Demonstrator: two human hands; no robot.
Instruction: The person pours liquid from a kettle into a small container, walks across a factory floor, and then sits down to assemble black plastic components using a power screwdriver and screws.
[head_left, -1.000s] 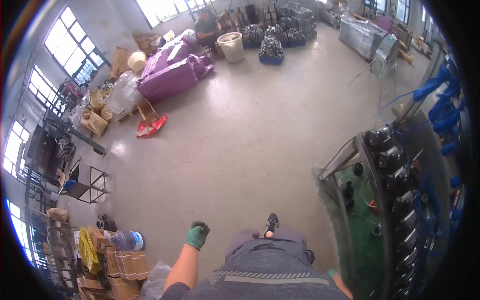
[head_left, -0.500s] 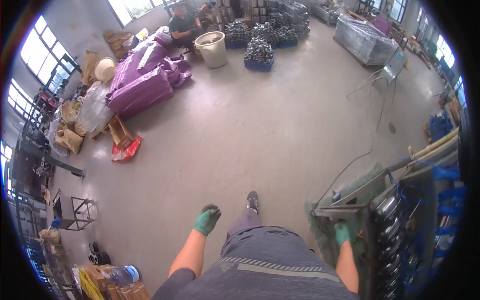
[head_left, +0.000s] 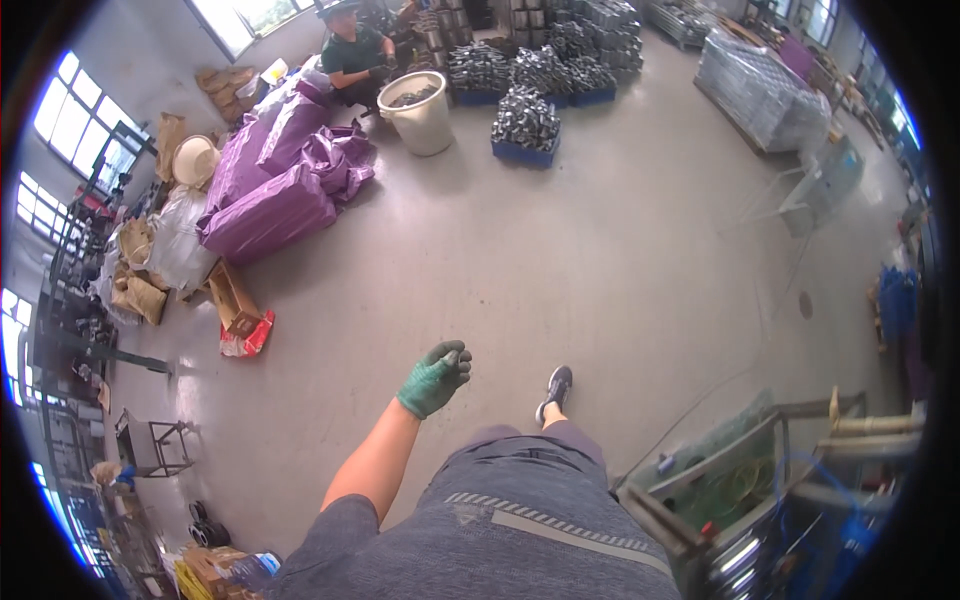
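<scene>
My left hand (head_left: 436, 380), in a green glove with dark grey fingers, hangs above the grey floor (head_left: 480, 270) in front of my body. Its fingers are curled in and touch nothing around them; I see no object in them. My right hand is out of sight, and so is its forearm. One dark shoe (head_left: 556, 390) of mine steps forward on the floor. Nearest on my right side stands a metal-framed bench (head_left: 690, 490) with shiny metal cylinders (head_left: 738, 562) and a blue hose (head_left: 815, 462).
Ahead, a blue crate (head_left: 525, 152) heaped with metal parts stands near a large cream bucket (head_left: 420, 118). A person (head_left: 352, 60) sits behind the bucket. Purple wrapped bundles (head_left: 270, 215) and an open carton (head_left: 235, 300) lie left. A chair (head_left: 825, 185) and wrapped pallet load (head_left: 762, 95) stand right.
I have stepped forward, and the crate and bucket appear nearer. My left hand has swung up and forward. My right hand, earlier beside the bench, has left the view.
</scene>
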